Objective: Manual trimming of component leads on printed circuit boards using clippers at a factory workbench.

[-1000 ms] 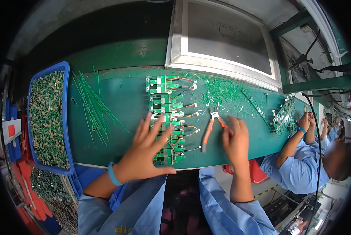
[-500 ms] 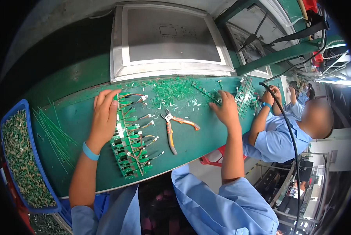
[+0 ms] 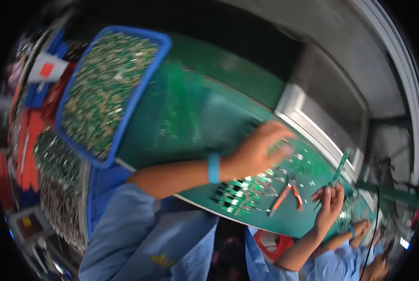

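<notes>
roughly mid-table, the left hand (image 3: 256, 152) hangs over the far end of a row of green circuit boards (image 3: 240, 196), blurred, its fingers curved toward the metal-framed panel (image 3: 338, 93); whether it grips anything, i cannot tell. the right hand (image 3: 330, 201) is closed on a narrow green strip (image 3: 342, 167), which stands up at a tilt out of the fingers, well to the right of the boards. the boards lie on the green table (image 3: 214, 110) near its front edge, partly hidden by the left hand and forearm. just beside them, orange-handled pliers (image 3: 285, 195) lie on the table, between the boards and the right hand. green scraps (image 3: 314, 167) are scattered beyond the pliers. on the left, a blue bin (image 3: 137, 101) is full of small green and tan pieces.
</notes>
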Action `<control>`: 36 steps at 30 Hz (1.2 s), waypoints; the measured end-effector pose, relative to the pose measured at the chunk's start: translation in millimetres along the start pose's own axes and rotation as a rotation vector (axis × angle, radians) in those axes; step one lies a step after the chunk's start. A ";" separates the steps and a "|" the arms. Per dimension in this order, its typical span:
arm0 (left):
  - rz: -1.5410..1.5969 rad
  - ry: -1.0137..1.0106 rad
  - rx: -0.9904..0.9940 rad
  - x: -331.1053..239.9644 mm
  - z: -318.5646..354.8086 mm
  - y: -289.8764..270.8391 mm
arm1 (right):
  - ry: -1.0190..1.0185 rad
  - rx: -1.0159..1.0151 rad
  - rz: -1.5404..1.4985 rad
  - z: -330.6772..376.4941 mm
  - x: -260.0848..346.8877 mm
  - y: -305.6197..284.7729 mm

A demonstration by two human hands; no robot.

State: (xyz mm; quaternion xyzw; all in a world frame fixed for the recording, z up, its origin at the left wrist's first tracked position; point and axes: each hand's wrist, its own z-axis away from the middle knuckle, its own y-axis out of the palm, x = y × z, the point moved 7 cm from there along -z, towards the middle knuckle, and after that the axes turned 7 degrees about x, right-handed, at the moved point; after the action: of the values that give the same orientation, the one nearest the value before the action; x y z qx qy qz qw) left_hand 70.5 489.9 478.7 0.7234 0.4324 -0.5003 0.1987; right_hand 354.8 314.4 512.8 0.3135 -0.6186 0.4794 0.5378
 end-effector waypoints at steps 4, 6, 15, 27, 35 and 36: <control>0.229 -0.093 0.188 -24.0 -3.4 35.9 | 0.060 0.273 0.045 0.2 37.2 125.1; 0.196 -0.128 0.165 -27.7 -26.2 24.4 | -0.074 0.146 -0.023 -23.1 56.1 143.2; 0.373 -0.118 0.072 -11.8 -88.1 21.4 | 0.001 0.258 -0.097 -63.5 29.9 72.7; 0.203 -0.178 -0.034 74.0 -139.7 35.3 | -0.659 -0.365 0.967 -102.6 31.8 103.1; 0.521 -0.347 0.168 107.8 -154.5 36.5 | -0.518 -0.347 1.095 -197.7 9.1 37.6; 0.524 -0.336 0.193 107.6 -152.6 36.4 | -0.201 -0.158 0.587 -195.1 13.0 48.4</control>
State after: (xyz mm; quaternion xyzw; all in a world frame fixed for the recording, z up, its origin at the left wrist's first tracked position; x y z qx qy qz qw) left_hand 198.2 625.7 441.2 0.7330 0.1432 -0.5831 0.3195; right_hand 379.3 514.2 505.5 0.1246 -0.7679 0.5313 0.3355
